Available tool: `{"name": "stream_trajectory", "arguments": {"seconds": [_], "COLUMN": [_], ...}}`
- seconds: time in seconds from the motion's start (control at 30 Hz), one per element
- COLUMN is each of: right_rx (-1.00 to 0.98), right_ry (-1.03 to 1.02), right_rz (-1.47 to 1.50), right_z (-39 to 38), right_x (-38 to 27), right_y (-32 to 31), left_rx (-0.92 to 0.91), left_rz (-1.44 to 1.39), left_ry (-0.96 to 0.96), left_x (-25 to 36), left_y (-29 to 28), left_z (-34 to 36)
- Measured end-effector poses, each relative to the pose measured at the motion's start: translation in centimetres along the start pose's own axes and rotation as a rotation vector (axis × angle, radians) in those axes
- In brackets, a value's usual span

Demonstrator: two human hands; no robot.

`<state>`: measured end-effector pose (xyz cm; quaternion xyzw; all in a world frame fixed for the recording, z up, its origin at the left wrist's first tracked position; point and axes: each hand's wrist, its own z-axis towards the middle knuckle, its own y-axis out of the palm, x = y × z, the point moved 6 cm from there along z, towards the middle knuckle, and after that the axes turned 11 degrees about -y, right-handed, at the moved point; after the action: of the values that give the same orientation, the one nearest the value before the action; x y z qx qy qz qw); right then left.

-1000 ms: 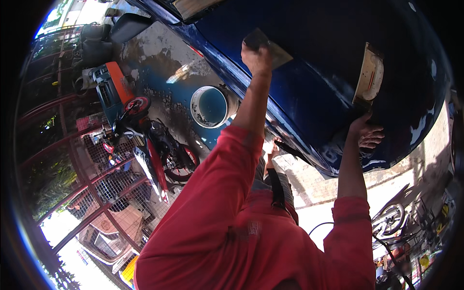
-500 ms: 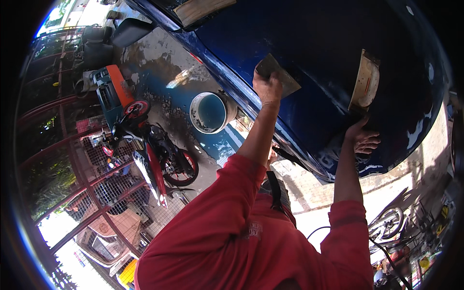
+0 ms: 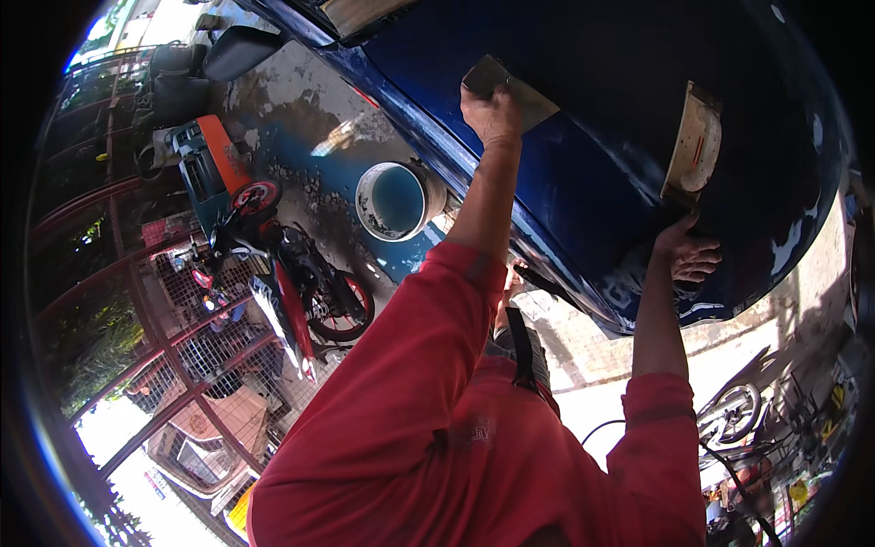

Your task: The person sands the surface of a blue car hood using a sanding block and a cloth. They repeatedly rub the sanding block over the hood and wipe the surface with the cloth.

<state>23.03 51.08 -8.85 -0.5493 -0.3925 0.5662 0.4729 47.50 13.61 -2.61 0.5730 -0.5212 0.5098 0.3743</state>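
My left hand (image 3: pixel 492 114) grips a flat, rectangular grey-brown sanding pad (image 3: pixel 529 102), pressed on a dark blue car panel (image 3: pixel 583 210). Whether it is a sheet or a thin block is hard to tell. Farther right, my right hand (image 3: pixel 688 252) lies on the same panel, its fingers stretched out and holding nothing. Just beyond those fingers sits a pale, curved-edged piece (image 3: pixel 694 150) with a reddish slot. A whitish, scuffed streak (image 3: pixel 624 159) runs across the blue paint between my hands.
A white bucket (image 3: pixel 363 205) of bluish water stands on the wet floor, left of the car. Beyond it are a red-and-black motorbike (image 3: pixel 314 292) and an orange-and-green machine (image 3: pixel 205 169), before a red-framed mesh fence (image 3: pixel 150 333). Clutter with a bicycle wheel (image 3: pixel 736 412) fills the lower right.
My left hand has slid the pad farther away and slightly left over the blue panel. The right hand stays at the same spot on the car.
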Motion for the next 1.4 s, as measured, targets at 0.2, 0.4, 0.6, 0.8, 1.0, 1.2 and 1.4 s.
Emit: {"name": "stream_trajectory", "arguments": {"seconds": [0.2,0.4,0.6,0.8,1.0,1.2,1.4], "right_rx": [-0.011,-0.042,-0.006,-0.013,0.006,-0.024,0.051], "right_ry": [0.007,0.007,-0.009,0.007,0.007,-0.007,-0.038], "right_rz": [-0.005,0.024,0.002,-0.002,0.010,0.009,-0.049], "right_z": [-0.2,-0.2,-0.3,0.4,-0.2,-0.1,0.7], "right_x": [-0.1,-0.5,-0.6,-0.3,-0.2,-0.1,1.2], "right_y": [-0.3,-0.7,-0.9,-0.1,-0.4,-0.7,0.6], "left_rx": [0.014,0.038,0.034,-0.001,0.064,-0.061,-0.369], "left_rz": [0.012,0.049,0.054,0.047,-0.051,0.059,-0.282], "left_ry": [0.011,-0.093,-0.071,-0.050,-0.145,-0.017,-0.401], "left_x": [0.8,0.7,1.3,1.7,1.7,4.1,0.3], "left_y": [0.4,0.1,-0.5,-0.2,0.3,2.9,-7.4], "left_z": [1.2,2.2,2.7,2.9,2.7,4.1,-2.0]}}
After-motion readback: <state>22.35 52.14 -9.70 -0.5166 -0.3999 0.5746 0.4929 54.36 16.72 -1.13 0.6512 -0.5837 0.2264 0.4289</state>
